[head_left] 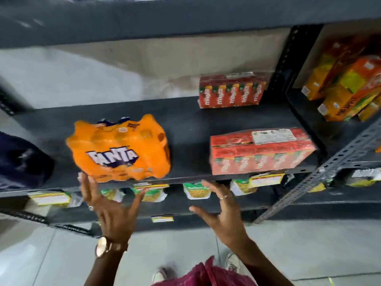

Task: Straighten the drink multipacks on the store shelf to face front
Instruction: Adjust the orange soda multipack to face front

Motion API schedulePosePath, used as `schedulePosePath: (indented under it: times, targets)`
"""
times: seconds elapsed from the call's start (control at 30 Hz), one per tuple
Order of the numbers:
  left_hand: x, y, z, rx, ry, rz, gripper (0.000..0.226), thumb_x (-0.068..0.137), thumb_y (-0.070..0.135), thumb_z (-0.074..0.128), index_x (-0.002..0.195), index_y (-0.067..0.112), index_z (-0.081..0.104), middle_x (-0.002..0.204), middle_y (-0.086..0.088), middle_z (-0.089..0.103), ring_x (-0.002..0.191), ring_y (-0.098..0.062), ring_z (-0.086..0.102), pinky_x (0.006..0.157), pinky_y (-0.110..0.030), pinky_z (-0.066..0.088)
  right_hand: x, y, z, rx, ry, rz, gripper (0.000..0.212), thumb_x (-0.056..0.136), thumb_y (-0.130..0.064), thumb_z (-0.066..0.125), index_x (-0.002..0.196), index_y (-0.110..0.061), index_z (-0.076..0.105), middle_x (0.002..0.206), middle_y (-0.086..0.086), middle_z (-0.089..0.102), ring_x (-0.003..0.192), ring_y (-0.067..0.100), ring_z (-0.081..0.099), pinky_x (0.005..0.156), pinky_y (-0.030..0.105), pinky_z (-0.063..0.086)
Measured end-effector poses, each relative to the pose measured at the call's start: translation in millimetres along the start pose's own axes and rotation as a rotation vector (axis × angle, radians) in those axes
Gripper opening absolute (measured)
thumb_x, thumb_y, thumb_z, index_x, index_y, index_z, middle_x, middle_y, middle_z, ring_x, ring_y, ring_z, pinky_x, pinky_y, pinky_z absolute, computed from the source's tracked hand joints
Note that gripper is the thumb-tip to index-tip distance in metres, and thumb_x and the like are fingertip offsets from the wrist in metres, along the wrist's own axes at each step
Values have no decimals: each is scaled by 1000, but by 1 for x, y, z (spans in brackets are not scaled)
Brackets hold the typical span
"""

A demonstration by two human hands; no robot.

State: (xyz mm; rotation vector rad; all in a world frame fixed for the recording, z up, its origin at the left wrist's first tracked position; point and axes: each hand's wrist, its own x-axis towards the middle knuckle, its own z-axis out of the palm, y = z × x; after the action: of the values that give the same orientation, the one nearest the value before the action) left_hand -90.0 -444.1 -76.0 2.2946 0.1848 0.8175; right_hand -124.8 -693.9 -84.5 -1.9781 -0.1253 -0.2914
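Note:
An orange Fanta multipack (119,149) sits at the front edge of the dark shelf (185,124), slightly tilted, its logo facing me. My left hand (109,209) is spread just below it, fingertips near its lower left corner, holding nothing. My right hand (220,211) hovers open in front of the shelf edge, below and left of a red juice-carton multipack (261,151) that lies near the front right. A second red carton multipack (232,90) stands at the back right of the shelf.
A dark blue wrapped pack (22,162) sits at the far left. Orange and yellow pineapple juice cartons (346,87) fill the neighbouring shelf on the right, past a perforated metal upright (286,58). Green-and-white packets (196,189) line the shelf below. Grey floor lies underneath.

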Motion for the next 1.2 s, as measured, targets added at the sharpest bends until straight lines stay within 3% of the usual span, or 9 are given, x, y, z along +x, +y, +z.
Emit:
schedulePosePath:
  times: [0.1,0.17,0.23,0.4,0.47,0.6,0.73,0.97,1.2]
  targets:
    - [35,-47,-30,-75,-119,-122,121,60,68,73,148,9,15,155,-12,24,145,-25,22,117,-37,23,33,-15,64,-27,-48,88,92,71,-51,78,147,-22,35,151,2,43,143,12,30,112,21,28]
    - [58,-74,-36,-202,-292,-125,103,55,50,83,140,29,29,134,19,49,126,-11,49,98,-25,43,57,-22,98,-106,-49,113,103,69,-45,80,150,-11,27,155,11,34,146,20,17,117,33,18]
    - [73,-87,-27,-137,-404,-98,80,58,39,85,124,32,42,104,29,56,105,-20,62,81,-33,48,74,-18,106,-191,-54,96,97,69,-42,80,145,-1,35,149,17,44,145,26,24,121,40,11]
    - [97,-113,-28,-100,-546,-115,64,69,34,83,121,13,51,114,-10,66,124,-44,49,90,-50,50,79,-23,130,-252,76,94,90,71,-63,64,126,8,53,120,26,67,128,24,30,110,54,33]
    - [98,-116,-31,-145,-549,-72,56,74,29,80,119,11,52,106,-1,65,120,-44,52,95,-55,47,79,-24,131,-254,22,156,98,70,-70,56,131,6,50,132,28,58,139,35,30,110,54,35]
    - [101,-124,-35,-212,-504,24,43,77,28,70,113,11,53,92,22,55,103,-40,62,104,-62,36,85,-23,128,-324,-100,195,81,77,-46,69,139,0,44,146,23,47,143,43,25,115,45,27]
    - [98,-131,-38,-206,-492,6,41,81,20,72,114,11,49,98,-1,61,90,-30,63,85,-52,52,84,-23,129,-390,-139,129,66,83,-43,63,133,-2,52,144,18,50,141,44,30,118,42,20]
    - [94,-131,-32,-118,-454,-22,58,72,24,81,119,8,50,102,-13,68,85,-24,65,69,-29,51,79,-20,123,-351,-117,123,56,83,-25,72,131,-3,55,136,18,58,137,42,39,105,49,41]
    - [82,-124,-15,-82,-420,-44,49,71,29,83,106,4,60,101,-17,66,111,-43,55,86,-57,50,76,-11,110,-341,-107,123,50,83,-16,72,126,3,54,119,26,64,108,43,62,89,35,45]
